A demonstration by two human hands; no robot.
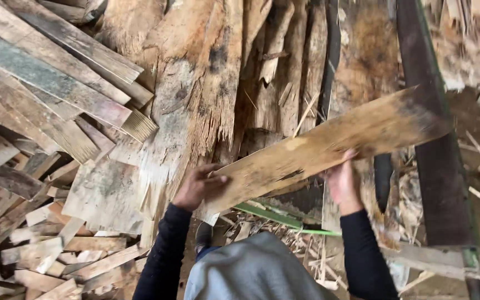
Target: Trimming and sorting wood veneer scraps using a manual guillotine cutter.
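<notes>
Looking down, you face a great heap of split, weathered wood (212,78) that fills most of the view, its broken slabs standing on end in the middle. To your left lies a stack of grey planks (45,83), piled flat and crossing one another, with short offcuts (56,261) scattered below them. On your right a long dark beam (429,139) runs from the top edge down toward a pale crosspiece near the bottom corner.

In front of the heap you hold a long pale board (329,147), tilted so that its far end rises to the right and blurs there. Your left hand (195,186) grips the board's lower near end, fingers curled around its edge. Your right hand (343,183) clasps the board's lower edge near the middle, thumb over the face; the other fingers are hidden behind the wood. Beneath the board, between your dark sleeves, a thin green strip (276,219) lies among splinters and chips.
</notes>
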